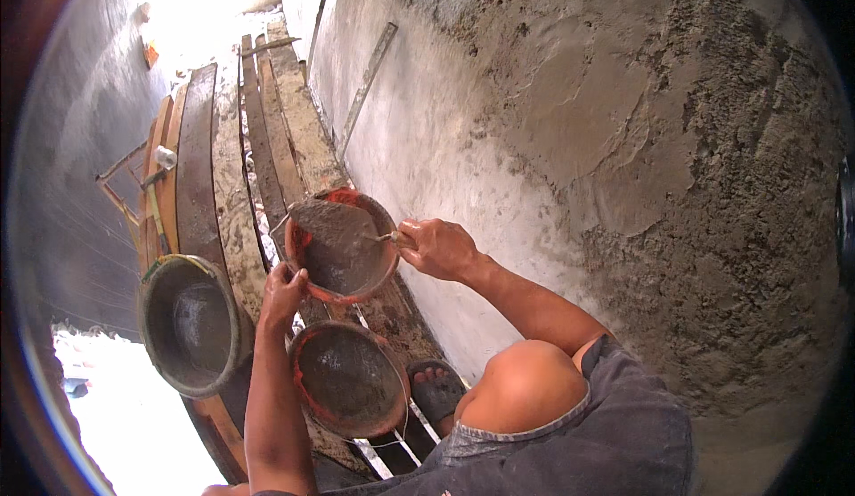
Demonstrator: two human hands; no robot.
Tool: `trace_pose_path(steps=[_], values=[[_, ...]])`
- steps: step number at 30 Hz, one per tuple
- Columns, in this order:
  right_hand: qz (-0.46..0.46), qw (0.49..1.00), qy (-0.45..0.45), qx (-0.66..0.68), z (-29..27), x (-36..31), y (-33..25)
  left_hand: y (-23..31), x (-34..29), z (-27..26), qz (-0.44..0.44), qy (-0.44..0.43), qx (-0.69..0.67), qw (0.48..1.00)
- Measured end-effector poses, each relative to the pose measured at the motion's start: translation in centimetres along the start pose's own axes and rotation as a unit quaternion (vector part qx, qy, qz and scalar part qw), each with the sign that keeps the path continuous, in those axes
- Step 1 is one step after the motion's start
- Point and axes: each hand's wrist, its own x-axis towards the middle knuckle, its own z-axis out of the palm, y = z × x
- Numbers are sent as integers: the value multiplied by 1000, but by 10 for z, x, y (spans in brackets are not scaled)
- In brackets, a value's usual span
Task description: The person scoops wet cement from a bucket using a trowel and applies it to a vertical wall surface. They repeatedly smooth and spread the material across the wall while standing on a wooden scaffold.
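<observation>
My left hand (pixel 283 293) grips the near left rim of an orange bucket (pixel 392 269), thumb over the edge. Wet grey mortar (pixel 338 266) lies inside this bucket. In my right hand (pixel 441 248) is the pale handle of a trowel (pixel 385 237), held at the bucket's right rim. The trowel's blade reaches into the bucket and is coated or covered with mortar, so its outline is hard to make out. Just nearer to me stands a second orange bucket (pixel 305 396), its inside smeared grey, with a thin wire handle.
Wooden planks (pixel 196 158) with gaps form the platform. A dark bucket (pixel 239 336) stands at the left edge, beside a bright drop. A plastered wall (pixel 606 140) rises on the right, with a long strip (pixel 367 91) leaning on it. My sandalled foot (pixel 436 389) is near the buckets.
</observation>
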Motion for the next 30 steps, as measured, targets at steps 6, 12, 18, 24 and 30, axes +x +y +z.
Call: trace_pose_path(steps=[6, 12, 18, 24, 30], values=[[16, 999, -33, 11, 31, 0, 12, -23, 9, -8, -12, -8, -40, 999], [49, 997, -63, -5, 37, -10, 0, -19, -2, -11, -6, 21, 10, 1000], [10, 999, 2, -41, 21, -2, -4, -6, -5, -15, -43, 17, 30, 998], [-111, 993, 32, -22, -60, 24, -52, -36, 8, -20, -26, -12, -39, 999], [-228, 959, -11, 168, -154, 52, -92, -30, 5, -19, -51, -31, -150, 987]])
